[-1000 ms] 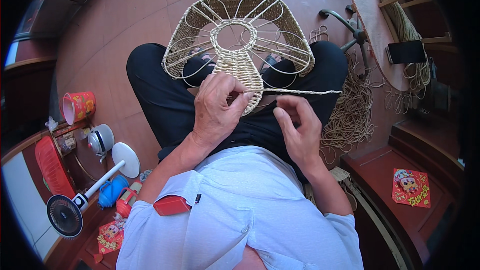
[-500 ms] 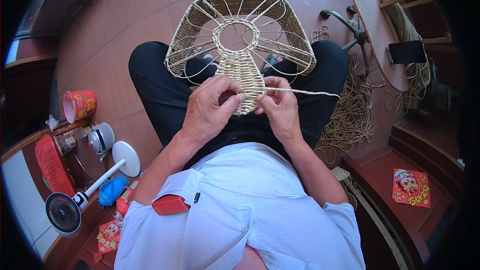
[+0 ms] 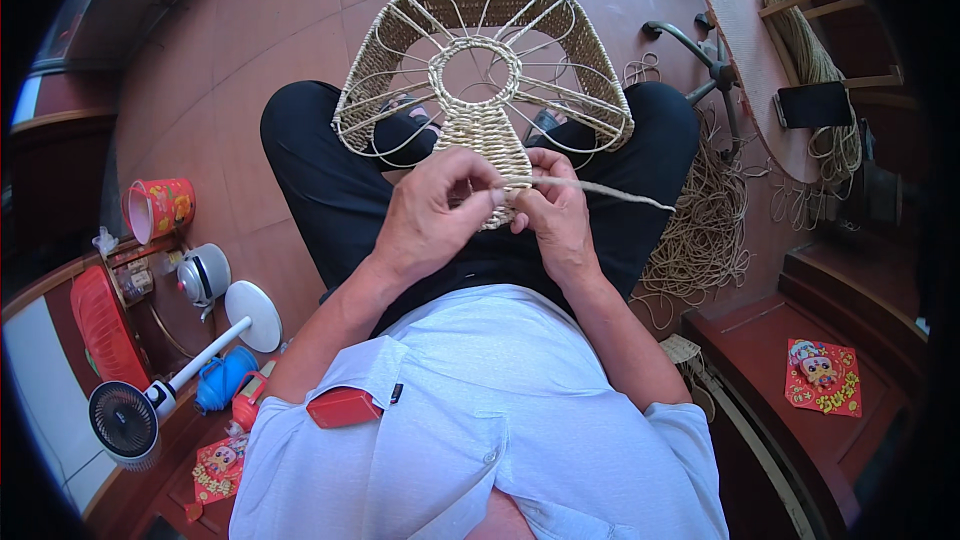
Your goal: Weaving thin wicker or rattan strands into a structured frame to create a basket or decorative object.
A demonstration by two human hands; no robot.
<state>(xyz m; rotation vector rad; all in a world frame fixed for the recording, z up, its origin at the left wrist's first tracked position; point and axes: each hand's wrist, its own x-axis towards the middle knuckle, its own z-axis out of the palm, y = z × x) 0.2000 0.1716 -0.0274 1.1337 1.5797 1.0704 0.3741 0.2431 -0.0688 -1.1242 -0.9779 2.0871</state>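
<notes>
While the wicker frame (image 3: 475, 43) sits between the person's knees (image 3: 300, 125), its woven tongue (image 3: 480, 135) points back toward the shirt (image 3: 500, 340), long axis running nearly straight away from it. The left hand (image 3: 428, 212) pinches a straw strand (image 3: 600, 188) lying crosswise, free end rightward; the right hand (image 3: 562, 225) grips the tongue's right edge.

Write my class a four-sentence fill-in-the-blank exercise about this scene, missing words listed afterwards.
1. The loose end of the cord points to the person's ____ side.
2. The hand nearer the fan is the person's ____ one.
3. The trousers beside the woven piece are coloured ____.
4. The box in the shirt pocket is coloured ____.
Missing words: right; left; black; red.
</notes>
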